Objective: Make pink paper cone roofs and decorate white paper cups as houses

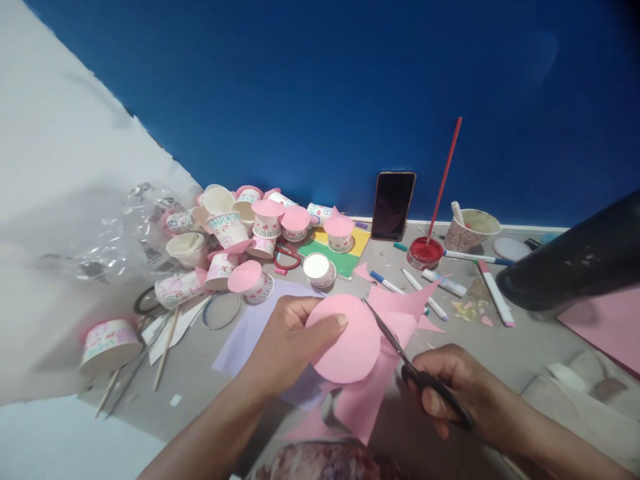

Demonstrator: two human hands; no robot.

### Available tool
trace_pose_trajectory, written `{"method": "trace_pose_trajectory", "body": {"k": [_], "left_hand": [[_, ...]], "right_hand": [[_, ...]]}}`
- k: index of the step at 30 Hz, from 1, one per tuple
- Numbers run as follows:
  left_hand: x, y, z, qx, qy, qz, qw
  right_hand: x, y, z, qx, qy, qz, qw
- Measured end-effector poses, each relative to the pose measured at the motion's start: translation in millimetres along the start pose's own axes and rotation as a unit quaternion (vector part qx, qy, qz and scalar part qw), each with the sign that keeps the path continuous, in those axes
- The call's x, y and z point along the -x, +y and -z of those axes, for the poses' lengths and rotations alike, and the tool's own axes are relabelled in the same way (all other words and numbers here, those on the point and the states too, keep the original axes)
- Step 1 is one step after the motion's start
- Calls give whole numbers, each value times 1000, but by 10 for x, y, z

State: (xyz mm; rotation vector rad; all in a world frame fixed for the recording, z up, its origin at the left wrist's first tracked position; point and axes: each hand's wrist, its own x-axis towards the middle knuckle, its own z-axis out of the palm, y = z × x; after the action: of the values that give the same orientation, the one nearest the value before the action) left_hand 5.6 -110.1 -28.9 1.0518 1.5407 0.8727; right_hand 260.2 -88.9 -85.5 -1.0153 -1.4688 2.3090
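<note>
Forearms [217, 423] bare, fingers [443, 363] bare; patterned garment [325, 461] at lower edge, mottled reddish-brown and pale, blurred.

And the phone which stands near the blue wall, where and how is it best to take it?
Probably by both long edges near the top, coming from the front and above: the phone stands on a short edge, its back toward the blue wall, while both sides look free.

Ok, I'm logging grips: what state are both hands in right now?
Left hand: closed, pinching the pink paper disc.
Right hand: closed, holding the black-handled scissors.
</note>
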Motion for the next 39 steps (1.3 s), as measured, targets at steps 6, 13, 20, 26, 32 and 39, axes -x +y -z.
{"method": "trace_pose_trajectory", "body": {"k": [6,13,20,26,32,39], "left_hand": [[6,-41,26,4,-1,-7,1000],[-51,3,-12,78,19,-28,996],[-149,88,-121,167,10,-59,984],[-227,130,-307,181,-24,-44,982],[-315,3,-445,159,-25,-28,986],[-245,-34,-580,49,-52,-45,996]], "right_hand": [[-12,-33,-19,-19,-9,35,999],[-17,72,85,4,40,68,997],[256,-114,390,25,162,213,963],[477,-319,361,17,291,345,892],[454,-254,431,-26,332,329,883],[38,-218,285,23,262,145,954]]}}
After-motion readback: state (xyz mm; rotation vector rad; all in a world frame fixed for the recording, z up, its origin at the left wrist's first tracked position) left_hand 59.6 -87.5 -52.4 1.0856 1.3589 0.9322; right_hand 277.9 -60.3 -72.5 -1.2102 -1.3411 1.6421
